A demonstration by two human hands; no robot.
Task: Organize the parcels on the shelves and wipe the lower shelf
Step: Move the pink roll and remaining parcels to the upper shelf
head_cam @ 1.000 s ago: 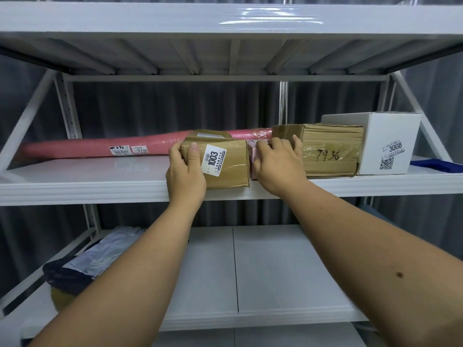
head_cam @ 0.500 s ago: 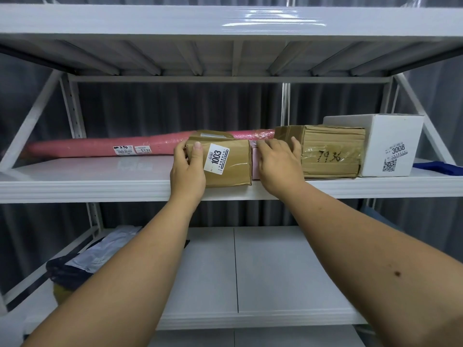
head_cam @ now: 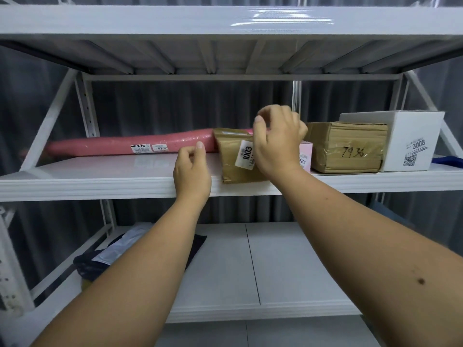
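A brown taped parcel labelled 1003 (head_cam: 231,167) stands on the middle shelf (head_cam: 100,177). Right of it sit a small pink box (head_cam: 306,156), a brown carton marked 7936 (head_cam: 348,146) and a white box labelled 3008 (head_cam: 411,141). A long pink wrapped roll (head_cam: 130,146) lies along the back. My left hand (head_cam: 191,171) hovers just left of parcel 1003, fingers loosely curled, holding nothing. My right hand (head_cam: 275,141) is raised in front of the parcel's right side and hides part of it. Its fingers are loosely curled and empty.
The lower shelf (head_cam: 250,271) carries dark and grey mailer bags (head_cam: 117,251) at its left end. A blue cloth (head_cam: 448,160) lies at the far right of the middle shelf. Slanted white braces frame both sides, and the top shelf hangs overhead.
Both hands have let go of parcel 1003. The left hand drew back to the left, the right hand lifted up, and the small pink box beside the parcel now shows.
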